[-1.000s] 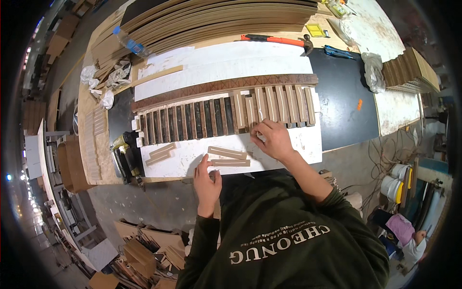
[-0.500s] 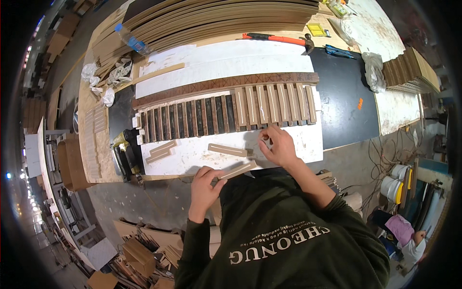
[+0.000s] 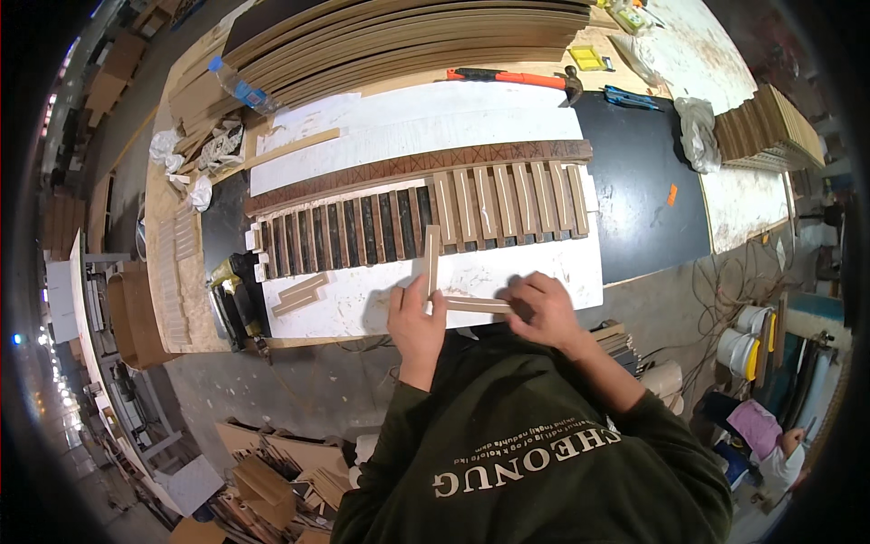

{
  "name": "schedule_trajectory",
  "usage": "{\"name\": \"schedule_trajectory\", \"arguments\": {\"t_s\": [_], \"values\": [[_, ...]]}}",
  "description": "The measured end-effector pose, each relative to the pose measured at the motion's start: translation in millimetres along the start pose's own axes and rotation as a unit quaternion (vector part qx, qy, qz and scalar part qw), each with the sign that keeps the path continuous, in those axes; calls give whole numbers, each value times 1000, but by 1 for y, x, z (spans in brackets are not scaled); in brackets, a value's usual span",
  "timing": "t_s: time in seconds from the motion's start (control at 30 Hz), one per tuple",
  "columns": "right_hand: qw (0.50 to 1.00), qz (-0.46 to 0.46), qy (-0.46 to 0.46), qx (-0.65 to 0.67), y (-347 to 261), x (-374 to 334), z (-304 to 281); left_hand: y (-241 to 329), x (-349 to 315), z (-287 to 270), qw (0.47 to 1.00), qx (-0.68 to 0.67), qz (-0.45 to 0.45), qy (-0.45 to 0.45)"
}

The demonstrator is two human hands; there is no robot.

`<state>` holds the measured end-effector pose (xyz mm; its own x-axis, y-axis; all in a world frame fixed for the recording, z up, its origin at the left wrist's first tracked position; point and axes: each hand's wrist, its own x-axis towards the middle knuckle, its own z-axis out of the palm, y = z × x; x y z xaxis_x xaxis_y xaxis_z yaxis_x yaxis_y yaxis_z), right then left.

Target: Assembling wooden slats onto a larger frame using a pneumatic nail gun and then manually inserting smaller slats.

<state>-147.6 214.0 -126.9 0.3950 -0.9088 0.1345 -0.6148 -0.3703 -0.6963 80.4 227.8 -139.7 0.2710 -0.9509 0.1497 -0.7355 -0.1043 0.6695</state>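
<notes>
My left hand (image 3: pixel 417 328) pinches a short brown fibreboard strip (image 3: pixel 432 254) with a pale line along it. The strip points away from me, its far end near the slotted wooden rack (image 3: pixel 344 231). My right hand (image 3: pixel 544 313) has its fingers closed at the right end of a second fibreboard strip (image 3: pixel 478 306), which lies crosswise beside my left fingers. In the rack's right part, several similar strips (image 3: pixel 503 201) sit side by side, each with a white line. Dark slots between wooden dividers show in its left part.
Two loose strips (image 3: pixel 301 295) lie on the white board (image 3: pixel 358 313) at the left, near a nail gun (image 3: pixel 237 304). Beyond the rack are a claw hammer (image 3: pixel 512 78), a plastic bottle (image 3: pixel 240 86) and stacked boards (image 3: pixel 408 41). A person (image 3: pixel 761 435) is at the lower right.
My left hand has moved forward and right, turning its strip from slanted to pointing away from me. My right hand has come back toward me and closed on the strip that lay on the board.
</notes>
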Motion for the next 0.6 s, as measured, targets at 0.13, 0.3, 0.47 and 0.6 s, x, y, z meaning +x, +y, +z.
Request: {"name": "schedule_trajectory", "arguments": {"t_s": [0.13,0.3,0.47,0.6], "values": [[991,85,58,80,15,-42,-30,3,-1,8,998,44,29,31],[985,104,123,68,12,-51,-58,8,4,12,998,53,13,30],[969,115,189,111,17,-49,-68,9,5,16,995,89,46,4],[967,114,188,130,15,-43,-70,11,18,20,997,78,27,-13]]}}
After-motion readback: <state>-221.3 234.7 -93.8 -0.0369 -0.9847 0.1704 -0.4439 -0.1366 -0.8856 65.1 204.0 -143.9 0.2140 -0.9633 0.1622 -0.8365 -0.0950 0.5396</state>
